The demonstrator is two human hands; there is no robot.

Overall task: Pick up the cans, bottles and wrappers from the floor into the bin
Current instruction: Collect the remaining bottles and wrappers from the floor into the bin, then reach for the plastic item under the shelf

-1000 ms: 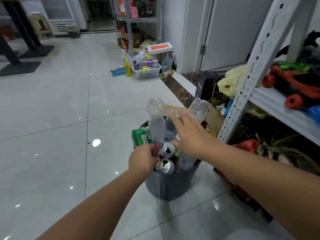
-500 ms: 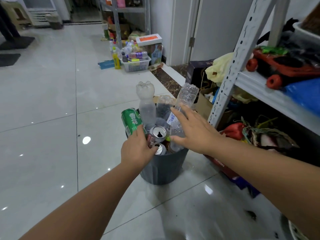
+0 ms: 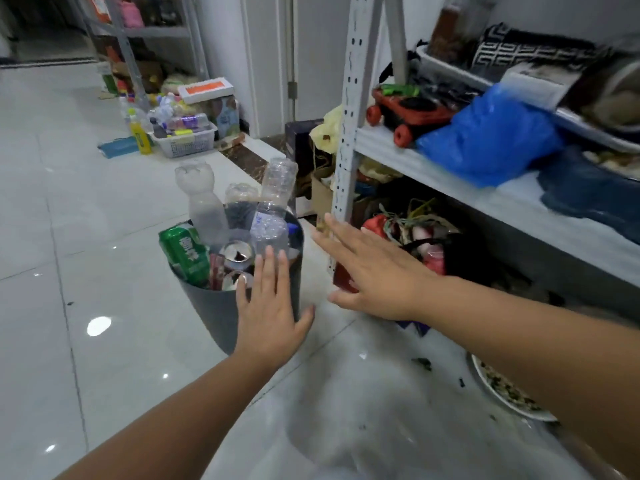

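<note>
Hovering, left hand: fingers spread, empty, over bin near rim.
Right hand: flat open, empty, right of bin.
Bin: packed; green can, bottles, probably overfull.

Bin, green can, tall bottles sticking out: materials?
Bin: looks like matte dark grey plastic with a faintly ribbed wall. Green can: likely aluminium, glossy printed skin. Tall bottles: clear thin plastic, see-through and crinkled, with moulded lobed bases.
</note>
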